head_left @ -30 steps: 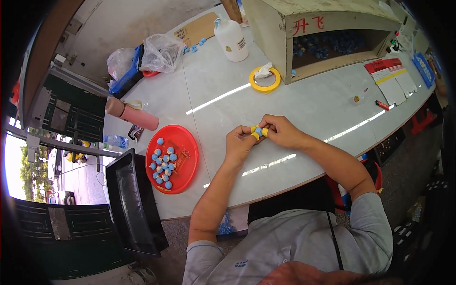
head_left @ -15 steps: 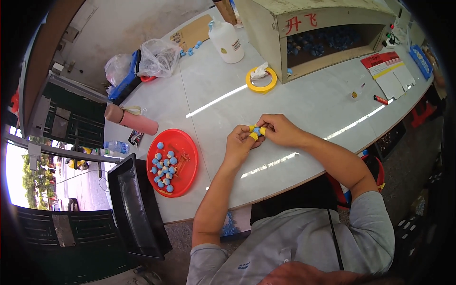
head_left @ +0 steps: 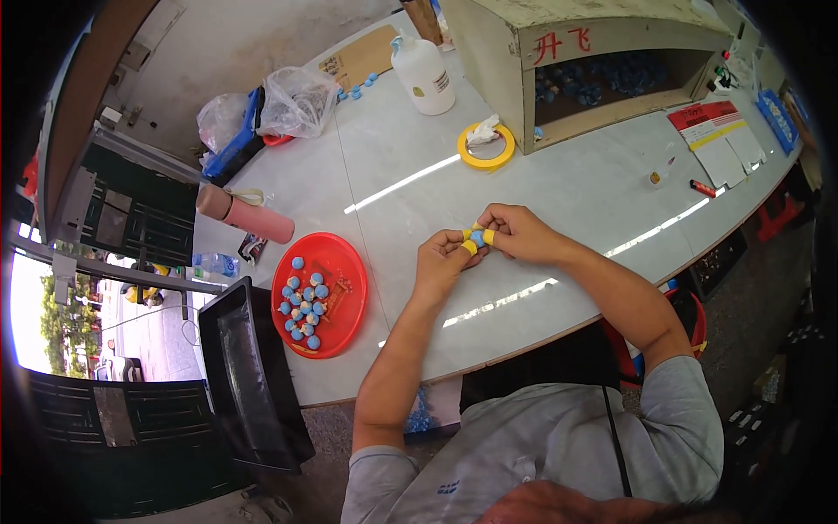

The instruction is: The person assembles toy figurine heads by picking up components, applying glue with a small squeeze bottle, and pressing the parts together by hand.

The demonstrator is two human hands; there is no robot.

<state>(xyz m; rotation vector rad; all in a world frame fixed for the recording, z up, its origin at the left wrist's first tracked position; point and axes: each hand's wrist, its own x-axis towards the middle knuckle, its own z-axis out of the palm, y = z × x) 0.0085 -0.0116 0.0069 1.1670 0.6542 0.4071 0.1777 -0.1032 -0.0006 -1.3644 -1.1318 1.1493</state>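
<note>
Over the middle of the table, a small round blue piece is pinched between my two hands. My left hand grips it from the left, and the fingertips of my right hand press on it from the right. Yellow wraps cover several fingertips on both hands. To the left lies a red round plate with several similar blue balls on it, some with pale parts showing. Fingers hide much of the held piece, so its exact kind cannot be made out.
A yellow tape roll with crumpled tissue lies beyond my hands, near a white bottle. A beige open-fronted box holds many blue pieces. Left are a pink flask and a black bin. A red marker-like stick lies right.
My fingers shift slightly around the blue piece, which stays held between both hands. The whole view moves a little; the things on the table keep their places.
</note>
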